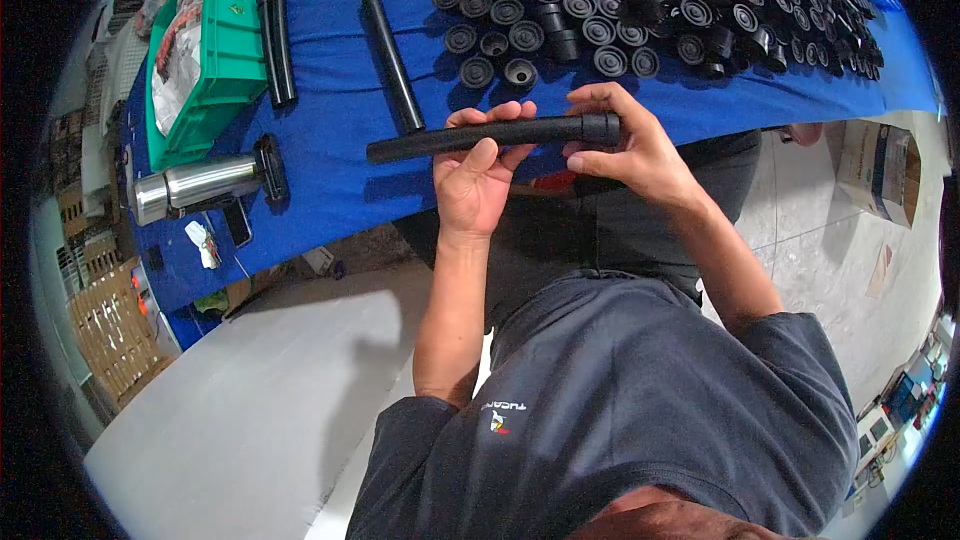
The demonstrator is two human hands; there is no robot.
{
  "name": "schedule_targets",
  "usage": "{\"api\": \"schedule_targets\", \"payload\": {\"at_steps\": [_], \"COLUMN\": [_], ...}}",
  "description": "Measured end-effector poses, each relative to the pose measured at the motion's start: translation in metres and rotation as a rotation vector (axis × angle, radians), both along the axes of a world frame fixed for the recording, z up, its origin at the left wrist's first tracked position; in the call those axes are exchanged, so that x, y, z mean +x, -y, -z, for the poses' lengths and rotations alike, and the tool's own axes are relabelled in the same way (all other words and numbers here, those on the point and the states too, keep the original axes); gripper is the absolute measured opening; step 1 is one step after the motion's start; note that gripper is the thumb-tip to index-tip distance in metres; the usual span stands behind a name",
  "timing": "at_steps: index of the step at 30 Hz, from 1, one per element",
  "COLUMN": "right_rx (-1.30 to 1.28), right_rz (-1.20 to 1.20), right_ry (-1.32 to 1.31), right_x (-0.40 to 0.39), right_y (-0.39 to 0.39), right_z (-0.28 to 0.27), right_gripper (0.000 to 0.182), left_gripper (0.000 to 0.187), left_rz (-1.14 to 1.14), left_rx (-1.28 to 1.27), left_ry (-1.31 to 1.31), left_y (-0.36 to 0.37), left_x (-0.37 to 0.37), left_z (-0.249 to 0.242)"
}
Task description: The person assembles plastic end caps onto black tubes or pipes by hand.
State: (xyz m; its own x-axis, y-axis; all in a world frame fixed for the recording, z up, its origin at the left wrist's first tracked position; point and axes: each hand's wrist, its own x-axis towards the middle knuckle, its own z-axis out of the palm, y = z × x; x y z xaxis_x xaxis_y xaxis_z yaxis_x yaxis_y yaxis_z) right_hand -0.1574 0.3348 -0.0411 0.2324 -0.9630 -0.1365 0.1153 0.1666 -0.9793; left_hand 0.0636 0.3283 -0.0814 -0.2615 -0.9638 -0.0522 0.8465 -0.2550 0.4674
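A long, slightly bent black tube (pixel 410 146) lies level in front of my body, near the front edge of the blue-covered table (pixel 330 180). My left hand (pixel 475 175) holds it around the middle, palm up, thumb on the near side. At its right end, a wider ribbed black collar (pixel 600 129) sits between the thumb and fingers of my right hand (pixel 640 150). Another black tube (pixel 392 60) rests on the cloth just beyond the held tube's left part.
Many round black caps (pixel 526 36) cover the table's back right. At the left are a green crate (pixel 225 40), long black tubes (pixel 277 30), a steel flask (pixel 212 178), a phone (pixel 238 222) and crumpled paper (pixel 202 244). A cardboard box (pixel 878 170) stands at the right.
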Motion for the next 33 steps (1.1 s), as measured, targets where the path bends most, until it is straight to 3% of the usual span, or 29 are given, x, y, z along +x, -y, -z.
{"api": "schedule_targets", "payload": {"at_steps": [4, 7, 19, 22, 25, 31, 33], "right_rx": [0.066, 0.213, 0.075, -0.192, -0.099, 0.075, 0.012], "right_rz": [-0.079, -0.118, -0.089, -0.082, 0.055, -0.073, -0.105], "right_ry": [-0.025, 0.106, -0.113, -0.323, -0.019, -0.087, -0.156], "right_x": [-0.009, -0.008, -0.007, -0.005, 0.002, -0.005, -0.007], "right_y": [0.002, 0.001, 0.0, 0.003, 0.0, 0.001, 0.002], "right_z": [-0.002, 0.002, 0.0, -0.004, 0.003, -0.002, -0.003], "right_gripper": [0.046, 0.043, 0.035, 0.038, 0.04, 0.036, 0.035], "left_gripper": [0.03, 0.031, 0.031, 0.031, 0.031, 0.03, 0.029], "left_rz": [0.005, 0.014, 0.003, 0.003, 0.002, 0.017, 0.014], "left_rx": [0.008, 0.001, -0.007, 0.01, 0.0, 0.003, 0.009], "left_ry": [-0.007, -0.003, 0.05, 0.017, 0.007, 0.021, 0.032], "left_y": [0.0, 0.0, -0.001, 0.0, 0.0, 0.001, 0.0], "left_x": [0.0, 0.002, 0.0, -0.001, 0.001, 0.001, 0.002], "left_z": [0.0, 0.002, -0.003, -0.005, 0.001, 0.001, 0.0]}}
